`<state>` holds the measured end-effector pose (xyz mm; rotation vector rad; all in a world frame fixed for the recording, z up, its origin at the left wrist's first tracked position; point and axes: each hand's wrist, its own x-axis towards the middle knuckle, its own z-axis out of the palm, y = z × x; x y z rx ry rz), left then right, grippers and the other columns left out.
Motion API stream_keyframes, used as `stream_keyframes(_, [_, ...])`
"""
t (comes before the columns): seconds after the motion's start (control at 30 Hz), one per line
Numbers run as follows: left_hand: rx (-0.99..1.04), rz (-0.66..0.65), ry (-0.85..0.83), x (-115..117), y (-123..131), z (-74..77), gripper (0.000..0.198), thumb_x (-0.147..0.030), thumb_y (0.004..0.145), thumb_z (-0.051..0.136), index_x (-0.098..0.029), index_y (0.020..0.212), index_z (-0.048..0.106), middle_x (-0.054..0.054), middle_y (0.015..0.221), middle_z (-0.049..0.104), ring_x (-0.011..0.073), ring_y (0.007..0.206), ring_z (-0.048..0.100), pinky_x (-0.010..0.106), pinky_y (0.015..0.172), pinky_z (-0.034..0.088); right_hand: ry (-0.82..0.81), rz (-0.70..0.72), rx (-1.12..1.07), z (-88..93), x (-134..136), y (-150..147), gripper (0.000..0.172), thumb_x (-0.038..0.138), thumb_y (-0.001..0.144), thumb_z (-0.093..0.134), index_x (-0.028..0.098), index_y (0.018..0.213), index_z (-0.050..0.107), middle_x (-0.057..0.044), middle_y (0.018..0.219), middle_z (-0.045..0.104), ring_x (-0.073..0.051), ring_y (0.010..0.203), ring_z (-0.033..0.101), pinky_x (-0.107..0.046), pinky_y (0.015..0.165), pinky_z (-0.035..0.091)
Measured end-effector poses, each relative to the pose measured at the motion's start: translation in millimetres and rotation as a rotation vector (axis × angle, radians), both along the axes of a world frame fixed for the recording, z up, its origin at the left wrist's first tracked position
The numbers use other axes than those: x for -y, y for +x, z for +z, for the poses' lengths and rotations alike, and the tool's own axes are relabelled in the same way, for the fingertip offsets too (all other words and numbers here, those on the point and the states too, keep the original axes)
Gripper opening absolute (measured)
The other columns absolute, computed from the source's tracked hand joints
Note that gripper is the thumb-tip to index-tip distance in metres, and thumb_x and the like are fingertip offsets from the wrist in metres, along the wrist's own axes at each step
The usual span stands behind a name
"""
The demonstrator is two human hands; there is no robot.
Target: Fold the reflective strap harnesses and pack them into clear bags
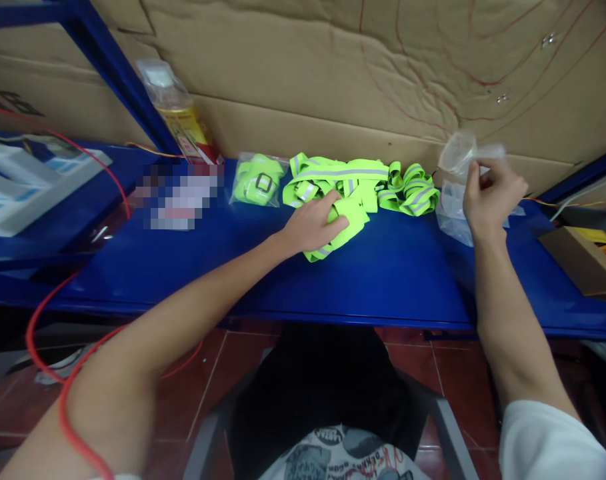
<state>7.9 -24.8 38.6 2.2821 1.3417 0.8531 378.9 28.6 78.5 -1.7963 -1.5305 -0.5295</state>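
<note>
My left hand (317, 225) is closed around a folded neon-yellow reflective strap (351, 220) with grey stripes, at the front of a heap of similar straps (340, 175). To the right of that heap lies another loosely coiled strap (417, 190). On the right, my right hand (493, 193) is raised with thumb and fingers pinched on a clear plastic bag (457, 155), which is blurred. More clear bags (455, 213) lie on the table just below and left of it. A bagged strap with a black buckle (257, 180) rests left of the heap.
The blue table (377, 280) backs onto a cardboard wall (303, 80). A bottle with a yellow label (180, 120) stands at the back left, near a white rack (37, 187). A red hose (33, 327) hangs at left; a cardboard box (577, 257) sits at right.
</note>
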Motion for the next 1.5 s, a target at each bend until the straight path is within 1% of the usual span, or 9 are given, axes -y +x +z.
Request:
stream_keyframes(0.13, [0.055, -0.086, 0.027, 1, -1, 0.0, 0.038, -0.054, 0.11, 0.036, -0.023, 0.104, 0.057, -0.003, 0.058, 0.047, 0.0185, 0.052, 0.047, 0.037, 0.057, 0.031, 0.067, 0.479, 0.07, -7.9, 20, -45, 0.035, 0.038, 0.109, 0.053, 0.02, 0.12, 0.081, -0.011, 0.093, 0.081, -0.024, 0.083, 0.074, -0.041, 0.095, 0.053])
stream_keyframes(0.23, [0.089, -0.084, 0.019, 0, -1, -0.4, 0.046, -0.063, 0.112, 0.036, -0.024, 0.1, 0.056, -0.004, 0.059, 0.046, 0.0185, 0.054, 0.05, 0.037, 0.059, 0.035, -0.068, 0.69, 0.151, -19.1, 32, -80, 0.032, 0.038, 0.108, 0.054, 0.024, 0.118, 0.081, -0.008, 0.099, 0.083, -0.025, 0.09, 0.077, -0.041, 0.094, 0.055])
stream_keyframes(0.47, [0.064, -0.109, 0.032, -1, 0, -0.1, 0.041, -0.061, 0.11, 0.043, -0.024, 0.097, 0.057, -0.002, 0.062, 0.05, 0.0186, 0.058, 0.053, 0.036, 0.061, 0.034, -0.194, 0.627, 0.124, -35.2, 38, -107, 0.051, 0.05, 0.087, 0.078, 0.024, 0.13, 0.073, -0.004, 0.097, 0.084, -0.029, 0.088, 0.079, -0.037, 0.076, 0.055])
stream_keyframes(0.6, [0.013, -0.101, 0.063, 0, -1, -0.1, 0.031, -0.054, 0.104, 0.05, -0.024, 0.101, 0.058, 0.001, 0.07, 0.059, 0.0209, 0.064, 0.057, 0.036, 0.063, 0.034, -0.228, 0.607, 0.015, -38.5, 36, -105, 0.033, 0.036, 0.094, 0.066, 0.023, 0.124, 0.073, -0.003, 0.089, 0.085, -0.025, 0.078, 0.08, -0.037, 0.076, 0.057])
stream_keyframes(0.77, [0.087, -0.119, 0.062, 1, -2, -2.4, 0.033, -0.055, 0.102, 0.055, -0.025, 0.116, 0.054, -0.002, 0.075, 0.06, 0.02, 0.066, 0.058, 0.036, 0.067, 0.04, -0.259, 0.752, -0.063, -42.1, 40, -112, 0.043, 0.036, 0.093, 0.066, 0.023, 0.133, 0.073, -0.005, 0.093, 0.086, -0.025, 0.076, 0.08, -0.039, 0.078, 0.062])
stream_keyframes(0.93, [0.353, -0.082, 0.064, -1, 4, -12.8, 0.047, -0.052, 0.097, 0.066, -0.026, 0.128, 0.043, 0.008, 0.128, 0.065, 0.0156, 0.078, 0.066, 0.035, 0.074, 0.052, -0.258, 0.822, -0.108, -49.2, 40, -115, 0.042, 0.035, 0.097, 0.059, 0.022, 0.134, 0.072, -0.006, 0.098, 0.086, -0.025, 0.079, 0.08, -0.042, 0.08, 0.064])
stream_keyframes(1.07, [0.486, 0.009, 0.022, -8, 6, -20.6, 0.063, -0.051, 0.095, 0.071, -0.028, 0.144, 0.04, 0.013, 0.16, 0.052, 0.0232, 0.111, 0.074, 0.039, 0.095, 0.06, -0.252, 0.807, -0.136, -49.0, 40, -114, 0.045, 0.038, 0.095, 0.062, 0.021, 0.136, 0.072, -0.006, 0.096, 0.086, -0.024, 0.072, 0.077, -0.041, 0.078, 0.064])
stream_keyframes(1.3, [0.367, 0.114, 0.035, -18, -1, -18.9, 0.042, -0.051, 0.097, 0.069, -0.023, 0.127, 0.065, 0.011, 0.139, 0.075, 0.0319, 0.133, 0.07, 0.049, 0.117, 0.052, -0.168, 0.855, -0.082, -48.6, 52, -125, 0.048, 0.042, 0.1, 0.061, 0.022, 0.142, 0.073, -0.006, 0.098, 0.084, -0.021, 0.066, 0.071, -0.041, 0.077, 0.064])
stream_keyframes(1.5, [0.36, 0.153, 0.079, -16, 3, -18.7, 0.041, -0.053, 0.095, 0.072, -0.021, 0.121, 0.068, 0.009, 0.115, 0.078, 0.028, 0.108, 0.074, 0.042, 0.098, 0.057, -0.191, 0.916, -0.067, -50.2, 62, -131, 0.049, 0.043, 0.104, 0.058, 0.027, 0.149, 0.069, -0.006, 0.107, 0.084, -0.024, 0.081, 0.079, -0.044, 0.088, 0.067])
